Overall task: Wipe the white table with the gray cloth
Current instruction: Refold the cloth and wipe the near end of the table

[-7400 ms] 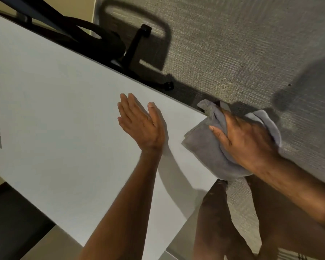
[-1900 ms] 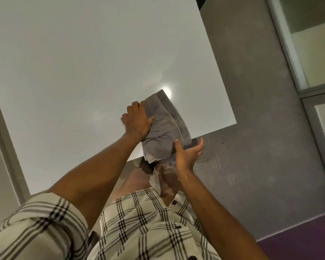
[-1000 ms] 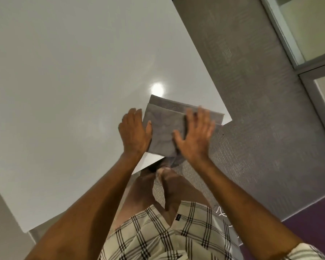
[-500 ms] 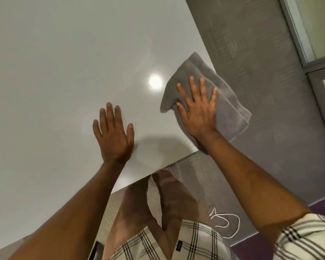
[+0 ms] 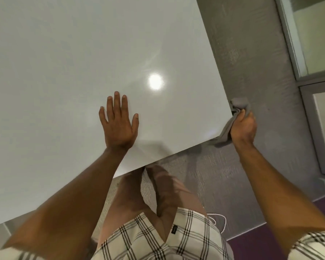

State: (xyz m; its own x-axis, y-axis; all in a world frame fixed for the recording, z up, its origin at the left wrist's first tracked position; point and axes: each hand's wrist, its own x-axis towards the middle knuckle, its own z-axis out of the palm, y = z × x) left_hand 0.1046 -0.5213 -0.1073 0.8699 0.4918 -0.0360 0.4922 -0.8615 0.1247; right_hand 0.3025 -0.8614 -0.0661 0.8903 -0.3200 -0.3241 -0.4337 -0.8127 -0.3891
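Note:
The white table (image 5: pixel 68 64) fills the upper left of the head view, with a bright light reflection on it. My left hand (image 5: pixel 118 121) lies flat and open on the tabletop near the front edge. My right hand (image 5: pixel 243 126) is shut on the bunched gray cloth (image 5: pixel 224 135), pressing it against the table's right edge near the front right corner. Part of the cloth sticks out above my fist and part hangs below it.
Gray carpet (image 5: pixel 251 53) runs along the table's right side. A glass partition with a gray frame (image 5: pixel 308 81) stands at far right. My legs and plaid shorts (image 5: pixel 158 239) are below the table's front edge, beside a purple floor strip (image 5: pixel 261 239).
My right hand slid the cloth off the tabletop to the right edge and closed into a fist around it. My left hand stays flat on the table.

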